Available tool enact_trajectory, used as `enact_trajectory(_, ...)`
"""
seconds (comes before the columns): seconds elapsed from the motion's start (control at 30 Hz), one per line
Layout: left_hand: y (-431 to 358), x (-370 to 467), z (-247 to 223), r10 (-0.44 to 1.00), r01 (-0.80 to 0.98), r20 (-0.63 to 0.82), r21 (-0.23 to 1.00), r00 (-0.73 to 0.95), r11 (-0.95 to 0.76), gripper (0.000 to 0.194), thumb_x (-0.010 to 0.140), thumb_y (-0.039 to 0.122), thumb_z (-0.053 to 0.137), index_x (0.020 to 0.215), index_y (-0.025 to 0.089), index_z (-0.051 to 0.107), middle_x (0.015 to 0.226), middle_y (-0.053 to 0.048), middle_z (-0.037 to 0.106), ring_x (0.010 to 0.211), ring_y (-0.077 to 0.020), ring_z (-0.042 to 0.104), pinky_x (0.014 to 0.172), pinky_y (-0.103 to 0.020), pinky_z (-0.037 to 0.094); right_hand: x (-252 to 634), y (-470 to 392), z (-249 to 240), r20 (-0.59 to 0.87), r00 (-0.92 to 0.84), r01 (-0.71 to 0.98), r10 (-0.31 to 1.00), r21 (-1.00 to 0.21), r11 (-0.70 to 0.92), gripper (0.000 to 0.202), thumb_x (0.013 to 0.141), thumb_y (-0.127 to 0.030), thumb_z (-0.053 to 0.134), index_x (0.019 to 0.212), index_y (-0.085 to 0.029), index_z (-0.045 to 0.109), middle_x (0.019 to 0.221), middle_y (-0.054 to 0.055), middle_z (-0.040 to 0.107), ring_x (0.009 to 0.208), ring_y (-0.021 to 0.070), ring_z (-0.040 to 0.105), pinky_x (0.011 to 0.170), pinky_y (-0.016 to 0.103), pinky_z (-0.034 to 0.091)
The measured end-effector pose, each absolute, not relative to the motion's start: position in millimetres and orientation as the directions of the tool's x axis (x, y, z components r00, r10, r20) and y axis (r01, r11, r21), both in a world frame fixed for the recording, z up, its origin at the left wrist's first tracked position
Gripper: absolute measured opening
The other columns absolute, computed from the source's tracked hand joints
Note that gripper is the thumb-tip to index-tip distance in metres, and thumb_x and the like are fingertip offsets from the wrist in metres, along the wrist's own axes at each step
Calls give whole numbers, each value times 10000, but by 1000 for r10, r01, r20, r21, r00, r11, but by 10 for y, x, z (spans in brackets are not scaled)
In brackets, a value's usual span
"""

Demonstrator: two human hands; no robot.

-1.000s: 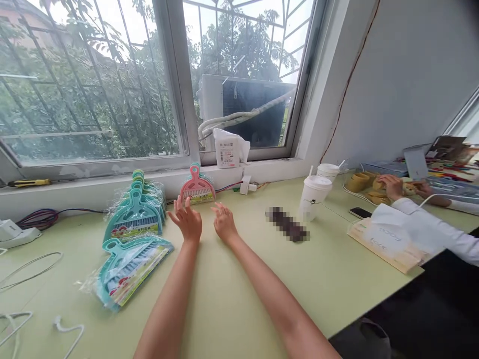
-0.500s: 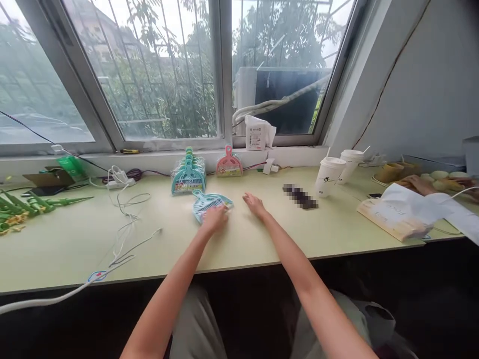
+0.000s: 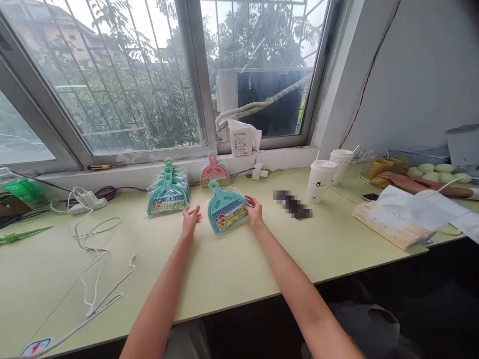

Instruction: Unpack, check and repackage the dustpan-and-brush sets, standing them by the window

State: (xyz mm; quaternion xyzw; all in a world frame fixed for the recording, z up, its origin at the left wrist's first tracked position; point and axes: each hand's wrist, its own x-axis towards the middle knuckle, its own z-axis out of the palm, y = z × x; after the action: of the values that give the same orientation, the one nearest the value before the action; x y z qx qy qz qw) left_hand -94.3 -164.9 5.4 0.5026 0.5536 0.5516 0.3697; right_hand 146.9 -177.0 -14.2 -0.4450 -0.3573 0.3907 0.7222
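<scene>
A teal dustpan [image 3: 223, 202] with a brush, wrapped in clear plastic, stands tilted on the table. At its right edge, my right hand [image 3: 255, 209] grips it between thumb and fingers. My left hand [image 3: 191, 220] is just left of it, fingers apart, holding nothing. Behind my left hand is a row of several wrapped teal and green dustpans [image 3: 167, 195], upright one behind another. A pink wrapped dustpan [image 3: 214, 173] leans against the low wall under the window.
White cables [image 3: 88, 254] lie across the left side. To the right are a pixelated dark object [image 3: 292, 204], two lidded cups [image 3: 322, 180], a tissue pack [image 3: 392, 219] and a phone [image 3: 370, 197]. Another person's hand [image 3: 398, 180] rests at the far right near a basket.
The teal dustpan has gone from lying flat under my left hand to standing tilted in my right. My left hand has let go and moved left. The view has turned right.
</scene>
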Motion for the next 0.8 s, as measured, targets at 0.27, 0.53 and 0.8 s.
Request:
enact_trajectory(0.27, -1891, -765, 24, 952, -88, -82, 990, 294, 112, 557, 656, 397, 784, 1104, 122, 599, 1022, -139, 686, 860, -255, 679, 763, -353, 552, 1358, -1871, -82, 304, 320, -64, 897, -938, 340, 399, 743, -148, 550, 1141, -165, 558, 1191, 122, 602, 1066, 198, 580, 908, 350, 480)
enact_trajectory(0.53, -1860, -925, 93, 1000, -275, -3, 961, 17, 8, 597, 637, 318, 795, 1162, 156, 565, 1089, -101, 674, 888, -216, 674, 715, -283, 562, 1063, -2121, -6, 609, -123, 574, 784, -601, 557, 163, 867, -113, 494, 914, -178, 636, 995, 89, 650, 1002, 215, 571, 920, 386, 419)
enact_trajectory(0.8, -1919, -811, 125, 987, -308, 74, 951, 146, -26, 662, 688, 323, 755, 1281, 175, 503, 1223, -122, 611, 999, -226, 642, 785, -304, 555, 1144, -1961, -112, 208, 45, -59, 977, -976, 210, 227, 880, -359, 523, 931, -154, 608, 858, 53, 687, 733, 142, 659, 784, 306, 506)
